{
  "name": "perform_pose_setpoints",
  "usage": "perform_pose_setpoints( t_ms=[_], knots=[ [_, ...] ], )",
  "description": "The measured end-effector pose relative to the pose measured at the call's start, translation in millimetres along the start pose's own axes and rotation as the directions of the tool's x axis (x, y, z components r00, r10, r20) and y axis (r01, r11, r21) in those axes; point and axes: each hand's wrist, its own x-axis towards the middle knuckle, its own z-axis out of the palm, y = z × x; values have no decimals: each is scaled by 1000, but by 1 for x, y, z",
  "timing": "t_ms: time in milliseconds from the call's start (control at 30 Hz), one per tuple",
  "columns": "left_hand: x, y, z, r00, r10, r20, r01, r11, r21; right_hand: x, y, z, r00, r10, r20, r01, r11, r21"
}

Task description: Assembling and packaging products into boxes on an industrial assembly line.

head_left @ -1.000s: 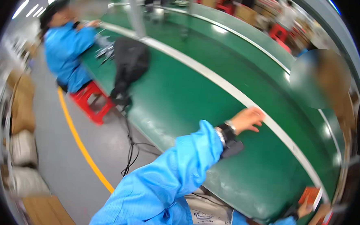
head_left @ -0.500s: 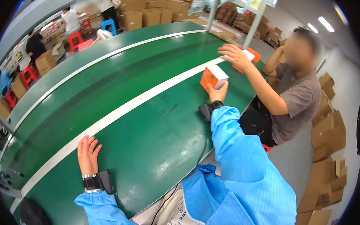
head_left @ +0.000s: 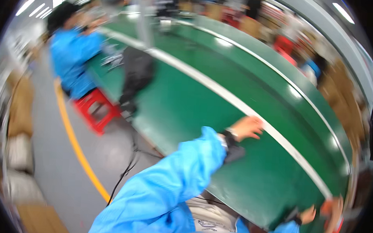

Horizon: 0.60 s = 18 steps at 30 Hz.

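My left hand (head_left: 248, 127) hung loosely open, empty, by the white strip (head_left: 225, 93); my right hand (head_left: 308, 215), half-open, seemed empty; an empty-handed step, I judged; gripping called for closing fingers.

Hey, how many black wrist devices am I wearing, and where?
2: one black wrist device by your left hand, right of centre; another by your right hand, lower right. Blue sleeves could hide more.

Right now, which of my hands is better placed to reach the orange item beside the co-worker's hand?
Probably your right hand: it is close to the blurred orange item. Your left hand is clearly farther off, by the white strip.
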Motion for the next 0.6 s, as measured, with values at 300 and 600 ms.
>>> perform_pose_setpoints(
  t_ms=[300, 600],
  knots=[
    [-22, 7, 1, 989, -7, -146, 16, 998, 61, -180, -216, 157, 220, -758, 614, 600, 601, 527],
    [0, 3, -6, 986, -12, -165, -4, 996, -94, -237, -309, 179, -50, -972, 229, 404, 190, 895]
  ],
)
